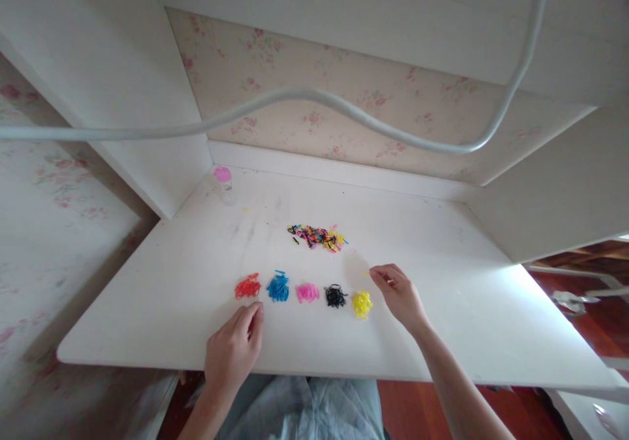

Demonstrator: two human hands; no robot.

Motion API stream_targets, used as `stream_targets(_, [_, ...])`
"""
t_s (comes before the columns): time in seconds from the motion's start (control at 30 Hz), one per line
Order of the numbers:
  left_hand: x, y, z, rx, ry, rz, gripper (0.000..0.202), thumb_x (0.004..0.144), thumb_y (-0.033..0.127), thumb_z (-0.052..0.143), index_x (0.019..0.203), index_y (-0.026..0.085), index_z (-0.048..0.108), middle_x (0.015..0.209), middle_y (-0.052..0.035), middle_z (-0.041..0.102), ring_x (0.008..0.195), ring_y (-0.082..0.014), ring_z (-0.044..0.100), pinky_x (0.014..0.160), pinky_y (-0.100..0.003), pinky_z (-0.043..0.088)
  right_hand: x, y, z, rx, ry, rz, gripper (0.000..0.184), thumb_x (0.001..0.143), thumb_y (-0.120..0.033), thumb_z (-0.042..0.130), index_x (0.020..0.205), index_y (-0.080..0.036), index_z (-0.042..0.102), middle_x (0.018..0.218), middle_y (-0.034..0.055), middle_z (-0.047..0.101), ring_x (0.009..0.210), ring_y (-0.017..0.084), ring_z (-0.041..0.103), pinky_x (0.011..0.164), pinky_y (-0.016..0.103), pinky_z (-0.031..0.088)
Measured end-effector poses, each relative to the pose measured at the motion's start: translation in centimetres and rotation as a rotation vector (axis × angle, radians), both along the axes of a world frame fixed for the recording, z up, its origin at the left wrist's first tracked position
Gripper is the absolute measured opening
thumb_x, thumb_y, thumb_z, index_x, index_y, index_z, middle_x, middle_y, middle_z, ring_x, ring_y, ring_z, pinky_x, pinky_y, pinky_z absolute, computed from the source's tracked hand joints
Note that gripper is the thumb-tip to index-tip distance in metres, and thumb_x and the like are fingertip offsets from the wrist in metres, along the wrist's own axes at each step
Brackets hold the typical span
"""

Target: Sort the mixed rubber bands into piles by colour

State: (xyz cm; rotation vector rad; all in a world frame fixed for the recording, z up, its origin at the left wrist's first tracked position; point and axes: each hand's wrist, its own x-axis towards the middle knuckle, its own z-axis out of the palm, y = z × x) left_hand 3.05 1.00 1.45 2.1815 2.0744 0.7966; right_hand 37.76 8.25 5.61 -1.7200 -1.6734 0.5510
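My right hand (pixel 397 291) pinches a small yellow rubber band (pixel 365 273) at its fingertips, above and right of the yellow pile of bands (pixel 362 304). Loosely curled, my left hand (pixel 236 336) rests on the table just below the red pile (pixel 247 286), with nothing visible in its fingers. Between the red and yellow piles lie a blue pile (pixel 278 287), a pink pile (pixel 307 293) and a black pile (pixel 335 296), all in one row. Farther back is a mixed heap of rubber bands (pixel 318 238) in several colours.
A clear container with a pink lid (pixel 223 175) stands at the back left of the white table (pixel 162 296). A pale cable (pixel 304 95) crosses the upper view. White side panels (pixel 550 198) and a floral back wall (pixel 314 116) enclose the tabletop.
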Motion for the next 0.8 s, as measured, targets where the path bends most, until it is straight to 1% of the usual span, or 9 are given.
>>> stream_targets(0.13, [0.0,0.1,0.1,-0.050,-0.036,0.010,0.021,0.089,0.035,0.048,0.096,0.025,0.065,0.084,-0.0003,0.071,0.065,-0.0125,0.065,0.058,-0.021,0.042,0.3,-3.0,-1.7,-0.010,0.030,-0.059,0.031,0.088,-0.046,0.049,0.089,-0.021,0.068,0.089,0.0045,0.062,0.068,0.013,0.054,0.061,0.025,0.042])
stream_targets(0.27, [-0.5,0.5,0.7,-0.155,-0.272,0.035,0.025,0.088,0.041,0.048,0.094,0.024,0.066,0.087,0.0000,0.072,0.069,-0.0122,0.066,0.061,-0.019,0.046,0.2,-4.4,-2.5,-0.032,0.014,-0.038,0.031,0.090,-0.045,0.047,0.090,-0.022,0.068,0.090,0.0043,0.062,0.066,0.012,0.053,0.062,0.025,0.044])
stream_targets(0.37, [-0.2,0.9,2.0,-0.212,-0.444,0.011,0.030,0.087,0.045,0.048,0.094,0.021,0.066,0.090,-0.0032,0.072,0.074,-0.0136,0.066,0.066,-0.020,0.050,0.1,-4.9,-3.0,-0.052,0.031,-0.035,0.033,0.089,-0.046,0.046,0.088,-0.022,0.069,0.091,0.0049,0.063,0.067,0.013,0.055,0.061,0.024,0.045])
stream_targets(0.43, [0.8,1.3,3.3,-0.251,-0.482,-0.049,0.033,0.087,0.045,0.047,0.098,0.020,0.066,0.091,-0.0045,0.071,0.075,-0.0139,0.065,0.067,-0.020,0.050,0.1,-5.1,-3.3,-0.043,0.050,-0.074,0.035,0.089,-0.048,0.046,0.088,-0.022,0.070,0.091,0.0055,0.063,0.068,0.013,0.056,0.061,0.024,0.045])
stream_targets(0.5, [2.4,2.1,4.7,-0.308,-0.470,-0.146,0.034,0.088,0.043,0.045,0.102,0.021,0.066,0.087,-0.0037,0.071,0.069,-0.0130,0.063,0.063,-0.021,0.049,0.0,-5.3,-3.4,-0.020,0.067,-0.133,0.036,0.088,-0.049,0.046,0.089,-0.021,0.070,0.090,0.0061,0.063,0.069,0.014,0.056,0.062,0.025,0.045])
stream_targets(0.57, [4.3,3.3,6.0,-0.370,-0.416,-0.254,0.033,0.089,0.042,0.042,0.100,0.023,0.068,0.082,-0.0019,0.071,0.064,-0.0119,0.060,0.060,-0.021,0.047,-0.1,-5.5,-3.4,0.012,0.093,-0.193,0.037,0.088,-0.048,0.047,0.090,-0.020,0.070,0.090,0.0064,0.063,0.069,0.015,0.056,0.063,0.026,0.044])
stream_targets(0.63, [6.4,5.0,6.8,-0.425,-0.323,-0.385,0.031,0.089,0.038,0.042,0.096,0.025,0.069,0.089,-0.0019,0.071,0.070,-0.0125,0.062,0.067,-0.022,0.047,-0.2,-5.6,-3.3,0.030,0.128,-0.234,0.036,0.088,-0.048,0.048,0.089,-0.020,0.070,0.088,0.0064,0.063,0.069,0.015,0.055,0.063,0.027,0.043])
stream_targets(0.7, [8.5,7.0,7.1,-0.439,-0.234,-0.427,0.029,0.089,0.035,0.042,0.093,0.025,0.069,0.090,-0.0024,0.071,0.076,-0.0134,0.063,0.071,-0.023,0.046,-0.1,-5.6,-3.1,0.027,0.167,-0.267,0.036,0.087,-0.048,0.048,0.088,-0.019,0.070,0.087,0.0063,0.063,0.070,0.016,0.054,0.063,0.027,0.043])
stream_targets(0.8, [11.5,9.6,6.8,-0.460,-0.022,-0.405,0.024,0.087,0.033,0.045,0.089,0.026,0.068,0.089,-0.0016,0.071,0.077,-0.0132,0.064,0.071,-0.023,0.045,0.2,-5.3,-2.9,0.014,0.225,-0.300,0.035,0.086,-0.049,0.050,0.087,-0.019,0.070,0.085,0.0061,0.063,0.073,0.017,0.055,0.064,0.027,0.043])
